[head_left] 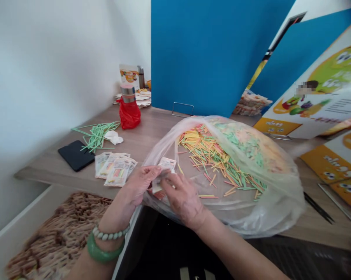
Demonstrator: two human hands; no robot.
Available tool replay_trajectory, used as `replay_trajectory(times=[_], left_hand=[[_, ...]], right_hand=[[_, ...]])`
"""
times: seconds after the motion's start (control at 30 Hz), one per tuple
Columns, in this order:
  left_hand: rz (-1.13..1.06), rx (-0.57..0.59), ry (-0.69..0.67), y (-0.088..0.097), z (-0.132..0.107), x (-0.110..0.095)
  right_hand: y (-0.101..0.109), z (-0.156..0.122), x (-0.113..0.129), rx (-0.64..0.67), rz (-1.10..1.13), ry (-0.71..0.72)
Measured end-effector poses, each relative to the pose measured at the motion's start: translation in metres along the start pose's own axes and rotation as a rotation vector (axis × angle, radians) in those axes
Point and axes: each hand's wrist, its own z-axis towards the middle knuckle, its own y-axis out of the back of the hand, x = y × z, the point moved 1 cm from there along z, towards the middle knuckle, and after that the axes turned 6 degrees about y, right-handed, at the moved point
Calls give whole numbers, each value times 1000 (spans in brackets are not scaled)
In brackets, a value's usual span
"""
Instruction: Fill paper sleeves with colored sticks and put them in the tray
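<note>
In the head view my left hand (140, 181) grips a small printed clear packet (167, 163) by its left side, thumb on top. My right hand (183, 196) is closed on the same packet from the right, its curled fingers hiding much of the front. Both hands are over the near left edge of a large clear plastic bag (280, 202), which lies open with many thin pink, yellow and green sticks (204, 149) inside. Left of my hands, several similar packets (117, 171) with coloured sticks in them overlap on the table.
Long green sticks (101, 134), a crumpled white tissue (114, 137) and a dark flat tablet (76, 154) lie at left. A flask (128, 93) stands in a red bag. Black tweezers (318, 208) lie right. Blue panels (210, 54) stand behind; a bin of brown pieces (61, 233) sits below.
</note>
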Motion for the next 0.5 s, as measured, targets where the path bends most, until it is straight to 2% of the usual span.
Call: replay_trajectory(times=[0.07, 0.1, 0.17, 0.23, 0.3, 0.4, 0.5], left_hand=[[-127, -16, 58, -9, 2, 2], [-142, -54, 65, -13, 2, 4], [-57, -86, 2, -27, -1, 8], [168, -33, -144, -48, -4, 14], [437, 31, -319, -72, -3, 20], [770, 89, -477, -101, 8, 29], [959, 140, -466, -110, 24, 36]], right_hand=[[6, -9, -11, 5, 58, 100], [10, -14, -23, 7, 66, 68], [16, -21, -54, 21, 11, -135], [20, -22, -88, 81, -126, -390], [21, -15, -114, 164, -227, -507], [17, 2, -137, 287, -287, -504], [8, 21, -148, 394, -263, -513]])
